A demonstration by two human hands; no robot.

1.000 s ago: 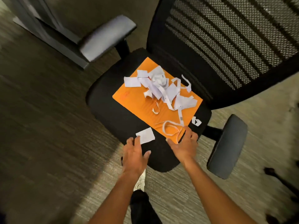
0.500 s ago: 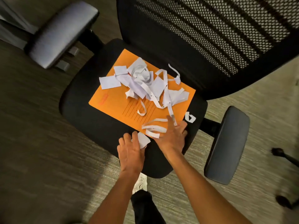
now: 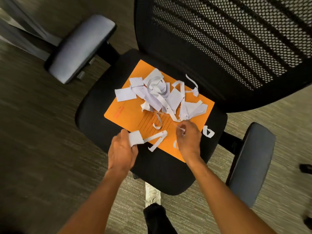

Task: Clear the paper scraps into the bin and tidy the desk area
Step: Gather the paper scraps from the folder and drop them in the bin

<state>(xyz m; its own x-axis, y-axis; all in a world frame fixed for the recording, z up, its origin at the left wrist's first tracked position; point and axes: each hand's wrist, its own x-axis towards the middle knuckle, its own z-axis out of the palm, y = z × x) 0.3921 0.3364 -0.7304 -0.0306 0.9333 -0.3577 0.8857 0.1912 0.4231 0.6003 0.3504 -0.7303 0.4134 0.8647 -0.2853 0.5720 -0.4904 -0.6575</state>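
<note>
An orange envelope (image 3: 133,115) lies on the black seat (image 3: 94,119) of an office chair. A heap of white paper scraps (image 3: 162,97) covers its far half. My left hand (image 3: 121,149) grips a small white rectangular scrap (image 3: 135,138) at the envelope's near edge. My right hand (image 3: 189,139) pinches a thin paper strip (image 3: 180,129) over the envelope. Loose strips (image 3: 157,140) lie between my hands. A curled scrap (image 3: 208,131) sits on the seat to the right of my right hand.
The chair's mesh backrest (image 3: 228,39) stands behind the seat, with grey armrests at left (image 3: 81,48) and right (image 3: 251,162). Carpet (image 3: 33,149) surrounds the chair. My foot (image 3: 152,193) shows below the seat. No bin is in view.
My left hand has lifted the small rectangular scrap off the seat. My right hand has curled and pinched a strip on the envelope. The view has shifted.
</note>
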